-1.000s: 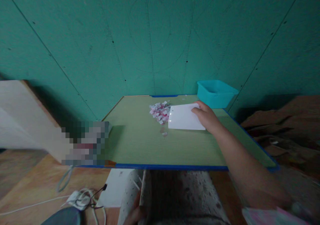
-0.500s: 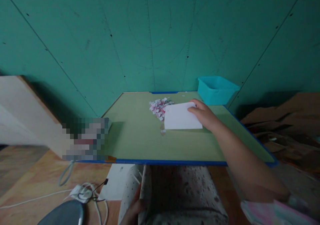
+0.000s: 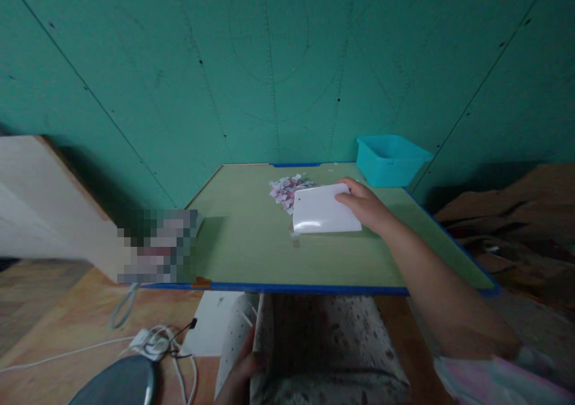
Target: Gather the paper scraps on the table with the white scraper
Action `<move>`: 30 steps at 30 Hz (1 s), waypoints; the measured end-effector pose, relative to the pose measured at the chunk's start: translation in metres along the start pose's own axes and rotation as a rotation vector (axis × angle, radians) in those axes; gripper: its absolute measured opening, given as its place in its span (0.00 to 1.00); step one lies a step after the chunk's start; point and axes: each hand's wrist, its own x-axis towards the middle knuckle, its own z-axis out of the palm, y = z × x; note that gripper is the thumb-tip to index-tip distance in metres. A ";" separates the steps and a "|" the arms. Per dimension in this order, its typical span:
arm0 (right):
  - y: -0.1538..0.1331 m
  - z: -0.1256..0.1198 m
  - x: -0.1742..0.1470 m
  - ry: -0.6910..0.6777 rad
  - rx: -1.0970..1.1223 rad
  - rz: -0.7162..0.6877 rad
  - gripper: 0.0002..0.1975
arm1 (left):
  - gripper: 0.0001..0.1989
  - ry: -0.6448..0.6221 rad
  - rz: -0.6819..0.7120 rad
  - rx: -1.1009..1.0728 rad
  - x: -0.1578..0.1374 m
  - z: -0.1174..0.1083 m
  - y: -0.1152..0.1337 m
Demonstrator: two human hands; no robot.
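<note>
Your right hand (image 3: 363,206) is gripping a white sheet (image 3: 324,212) beside paper scraps (image 3: 284,190) on the counter (image 3: 242,243); your left hand (image 3: 247,366) is showing below, its grip unclear.

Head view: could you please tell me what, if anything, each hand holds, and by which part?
The right hand holds the white sheet near its upper right corner; whether the left hand grips anything cannot be told.

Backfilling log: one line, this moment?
right hand: holds white sheet; left hand: below table edge; paper scraps: by sheet; turquoise bin: back right
</note>
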 end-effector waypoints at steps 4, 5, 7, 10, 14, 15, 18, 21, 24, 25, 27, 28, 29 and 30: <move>-0.001 -0.008 0.002 0.150 -0.223 0.044 0.10 | 0.29 -0.006 0.042 0.025 -0.002 0.003 0.001; -0.001 -0.012 0.002 0.225 -0.259 0.062 0.10 | 0.27 -0.004 0.056 0.032 -0.002 0.004 0.002; -0.001 -0.019 0.003 0.344 -0.270 0.086 0.10 | 0.25 0.007 0.083 0.047 -0.001 0.006 0.002; -0.001 -0.023 0.004 0.398 -0.236 0.098 0.09 | 0.22 0.023 0.094 0.052 -0.001 0.008 0.002; 0.002 -0.018 0.005 0.373 -0.280 0.076 0.10 | 0.23 0.036 0.095 0.065 -0.002 0.007 0.000; 0.002 -0.017 0.005 0.354 -0.295 0.072 0.10 | 0.23 0.044 0.102 0.076 -0.001 0.006 -0.001; 0.004 -0.017 0.005 0.330 -0.333 0.086 0.11 | 0.25 0.073 0.130 0.107 0.004 0.000 -0.003; 0.005 -0.018 0.005 0.374 -0.300 0.091 0.09 | 0.28 0.085 0.152 0.117 0.009 -0.006 -0.005; 0.005 -0.015 0.005 0.338 -0.199 0.059 0.08 | 0.28 0.056 0.131 0.107 0.009 -0.009 -0.006; 0.006 -0.013 0.006 0.307 -0.183 0.050 0.08 | 0.27 0.044 0.117 0.105 0.009 -0.010 -0.005; 0.008 -0.009 0.006 0.250 -0.186 0.045 0.09 | 0.23 0.031 0.085 0.111 0.009 -0.011 -0.001; 0.009 -0.007 0.007 0.220 -0.196 0.047 0.09 | 0.21 0.029 0.064 0.121 0.009 -0.012 0.002; 0.011 -0.006 0.008 0.187 -0.206 0.053 0.08 | 0.20 0.030 0.043 0.132 0.010 -0.013 0.005; 0.012 -0.006 0.009 0.148 -0.214 0.059 0.08 | 0.20 0.032 0.025 0.144 0.011 -0.013 0.007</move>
